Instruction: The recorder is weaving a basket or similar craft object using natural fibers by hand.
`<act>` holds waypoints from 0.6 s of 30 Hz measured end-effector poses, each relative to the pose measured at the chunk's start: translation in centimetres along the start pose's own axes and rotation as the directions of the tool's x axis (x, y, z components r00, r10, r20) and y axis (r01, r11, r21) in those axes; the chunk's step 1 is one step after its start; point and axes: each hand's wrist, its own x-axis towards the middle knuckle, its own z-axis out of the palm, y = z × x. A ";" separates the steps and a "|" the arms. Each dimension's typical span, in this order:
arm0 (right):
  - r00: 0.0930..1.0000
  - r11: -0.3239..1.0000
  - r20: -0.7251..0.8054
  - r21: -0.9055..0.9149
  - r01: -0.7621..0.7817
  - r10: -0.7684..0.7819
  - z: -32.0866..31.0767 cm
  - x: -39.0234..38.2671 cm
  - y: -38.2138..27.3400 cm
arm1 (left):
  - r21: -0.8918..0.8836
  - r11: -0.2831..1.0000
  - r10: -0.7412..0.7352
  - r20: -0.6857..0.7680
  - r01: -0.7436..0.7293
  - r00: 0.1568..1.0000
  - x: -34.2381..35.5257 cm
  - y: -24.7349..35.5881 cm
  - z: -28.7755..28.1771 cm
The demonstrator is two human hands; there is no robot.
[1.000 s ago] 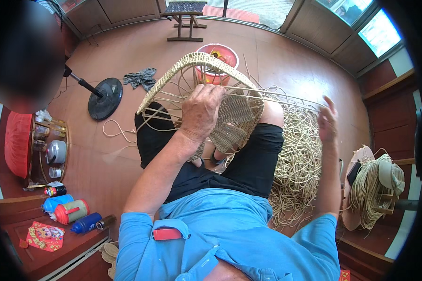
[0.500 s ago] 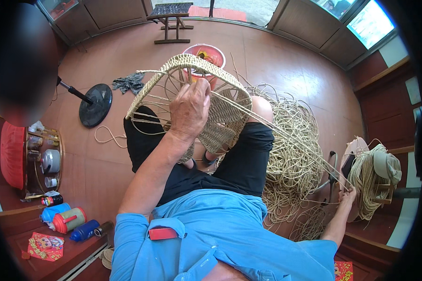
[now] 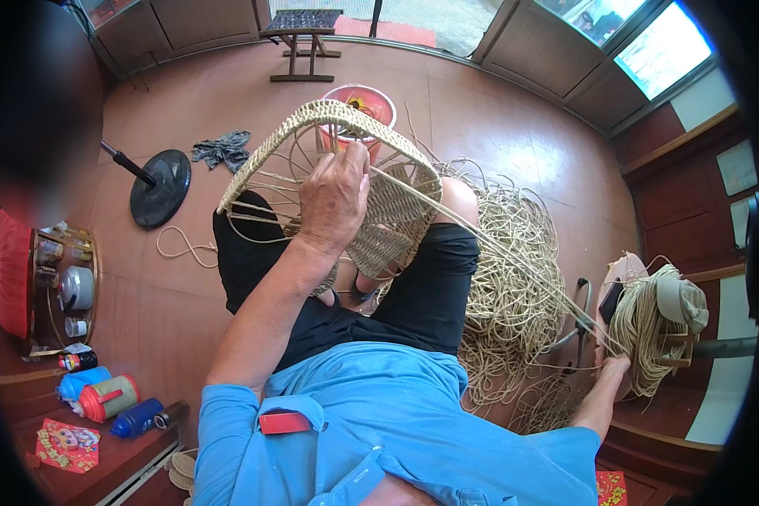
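Note:
A partly woven basket point(image 3: 394, 215) of pale straw cord rests between my knees, with a thick braided rim point(image 3: 270, 153) and bare spokes showing on its left side. My left hand point(image 3: 336, 198) is closed at the inside of the rim, around the cords there; its fingertips are partly hidden. From it a doubled length of straw cord point(image 3: 502, 244) runs taut down to the far right. There my right hand point(image 3: 615, 369) is closed on the cord, arm stretched out sideways.
A big heap of loose cord point(image 3: 514, 287) lies right of my knee. Beyond the basket stands a red bucket point(image 3: 371, 99). Coiled cord point(image 3: 637, 325) hangs at the far right beside a cap point(image 3: 681, 304). At left are a round black base point(image 3: 160, 190), a dark rag point(image 3: 222, 150) and flasks point(image 3: 110, 398).
The whole view has shifted slightly. My right hand has moved a little nearer to me with the cord still taut; my left hand keeps its hold at the rim.

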 end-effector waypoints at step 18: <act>0.878 0.982 0.448 -0.002 0.191 -0.170 4.9 -13.6 -2.8 | -0.049 0.998 -0.041 0.058 0.044 0.998 1.9 2.2 1.3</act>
